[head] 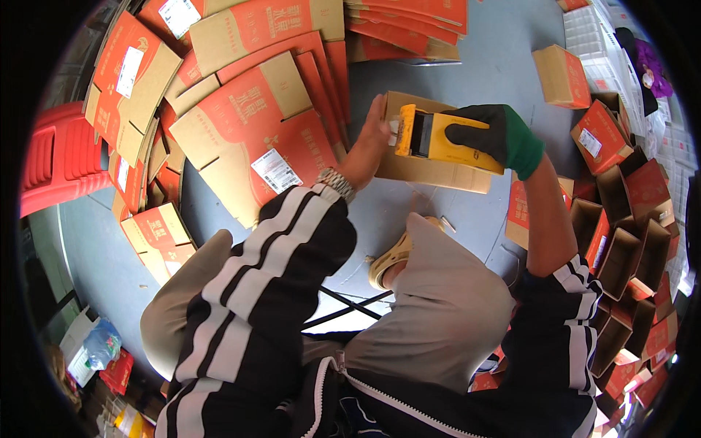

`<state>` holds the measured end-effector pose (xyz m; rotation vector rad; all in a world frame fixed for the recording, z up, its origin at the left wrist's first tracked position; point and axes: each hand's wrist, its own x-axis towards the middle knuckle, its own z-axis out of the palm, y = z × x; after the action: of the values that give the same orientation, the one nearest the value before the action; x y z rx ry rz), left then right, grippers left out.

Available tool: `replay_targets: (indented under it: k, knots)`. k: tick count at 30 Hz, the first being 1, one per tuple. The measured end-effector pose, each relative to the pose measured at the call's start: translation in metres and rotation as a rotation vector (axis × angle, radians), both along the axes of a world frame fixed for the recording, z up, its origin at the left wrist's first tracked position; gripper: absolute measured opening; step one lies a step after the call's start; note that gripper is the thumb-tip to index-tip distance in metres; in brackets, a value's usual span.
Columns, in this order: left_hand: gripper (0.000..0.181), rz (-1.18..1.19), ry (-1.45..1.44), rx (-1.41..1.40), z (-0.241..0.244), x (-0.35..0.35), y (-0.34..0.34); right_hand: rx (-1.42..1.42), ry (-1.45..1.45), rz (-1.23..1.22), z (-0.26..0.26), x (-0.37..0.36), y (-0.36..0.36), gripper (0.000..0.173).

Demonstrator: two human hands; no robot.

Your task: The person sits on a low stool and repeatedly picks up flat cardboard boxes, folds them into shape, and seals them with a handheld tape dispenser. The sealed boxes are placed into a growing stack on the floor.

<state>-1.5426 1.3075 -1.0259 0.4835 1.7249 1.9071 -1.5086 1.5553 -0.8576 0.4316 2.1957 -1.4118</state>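
In my right hand [484, 134], which wears a black and green glove, is a yellow handheld tool [454, 139], perhaps a tape dispenser or carton stapler. The tool lies over a brown cardboard box [454, 182] in front of me. My bare left hand [369, 145], a metal-band watch at its wrist, is flat along the box's left side with its fingers pointing away from me. To the left of this hand lie flattened red and brown cartons [274, 131], the top one bearing a white label.
More flattened cartons [405, 22] are stacked at the far side. Several open cartons [619, 263] stand at the right, near white plastic crates [594, 49]. A red plastic stool [71, 159] is at the left. A person [651, 71] shows partly at the upper right.
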Motion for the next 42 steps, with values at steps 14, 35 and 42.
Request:
replay_targets:
  k: [14, 35, 42]
  knots:
    - [0.127, -0.52, 0.929, -0.691, 0.076, -0.037, 0.002, 0.128, 0.022, 0.176, 0.019, -0.002, 0.002, 0.048]
    - [0.116, -0.356, 0.885, -0.886, 0.072, -0.022, 0.021, 0.883, -0.314, 0.228, -0.021, 0.103, 0.182, 0.047]
    - [0.113, -0.385, 1.017, -0.968, 0.081, -0.021, 0.016, 1.062, -0.16, 0.532, -0.158, 0.065, 0.117, 0.028]
